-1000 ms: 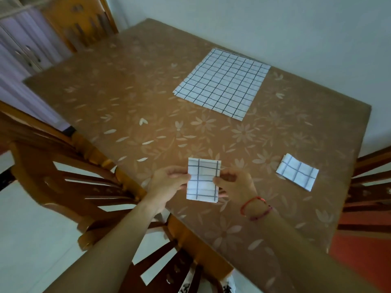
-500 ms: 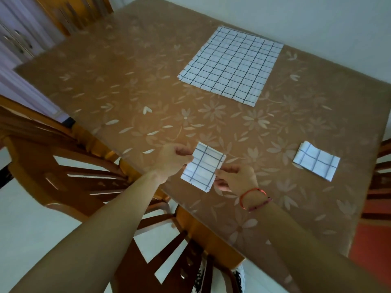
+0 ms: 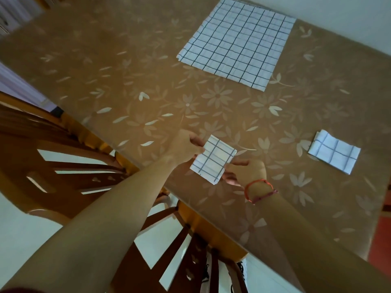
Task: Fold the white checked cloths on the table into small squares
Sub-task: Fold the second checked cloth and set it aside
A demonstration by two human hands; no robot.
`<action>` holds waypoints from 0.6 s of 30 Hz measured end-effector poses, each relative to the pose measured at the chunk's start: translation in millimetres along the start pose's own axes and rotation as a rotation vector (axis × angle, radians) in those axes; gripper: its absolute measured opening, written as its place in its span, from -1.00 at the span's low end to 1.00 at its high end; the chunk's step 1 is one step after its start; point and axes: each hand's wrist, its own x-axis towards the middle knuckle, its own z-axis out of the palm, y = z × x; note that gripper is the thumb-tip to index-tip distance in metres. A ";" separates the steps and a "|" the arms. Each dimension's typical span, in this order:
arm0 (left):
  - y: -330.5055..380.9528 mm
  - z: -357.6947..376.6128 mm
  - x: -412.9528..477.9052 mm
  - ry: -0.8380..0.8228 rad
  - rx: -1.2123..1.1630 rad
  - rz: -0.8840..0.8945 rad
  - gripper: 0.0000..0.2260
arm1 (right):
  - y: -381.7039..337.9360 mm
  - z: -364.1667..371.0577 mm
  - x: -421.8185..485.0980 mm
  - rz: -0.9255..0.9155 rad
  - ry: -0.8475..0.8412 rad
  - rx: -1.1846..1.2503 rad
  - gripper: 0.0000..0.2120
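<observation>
A small folded white checked cloth [image 3: 212, 160] is held just above the near part of the brown flowered table [image 3: 131, 85]. My left hand [image 3: 186, 148] pinches its upper left corner. My right hand [image 3: 246, 172], with a red wrist string, pinches its lower right edge. A second folded cloth [image 3: 334, 154] lies flat on the table to the right. A large unfolded checked cloth [image 3: 237, 42] lies spread flat at the far side of the table.
A wooden chair [image 3: 69, 166] stands against the table's near left edge, below my left arm. A white wall runs behind the table's far edge. A red surface [image 3: 380, 235] shows at the lower right.
The small cloth has tilted and shifted forward over the table with both hands. The camera has moved closer and looks further down.
</observation>
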 end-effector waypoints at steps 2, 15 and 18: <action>0.7 2.1 2.0 0.005 0.028 0.023 -0.86 | -0.3 -1.9 1.8 0.023 0.009 0.006 -0.97; 1.7 19.5 18.0 0.036 0.206 0.097 -0.88 | -4.0 -7.0 9.0 0.039 0.090 -0.023 -0.93; -2.1 22.4 21.9 0.032 0.253 0.125 -0.90 | -2.6 -7.2 8.8 0.012 0.129 -0.061 -0.94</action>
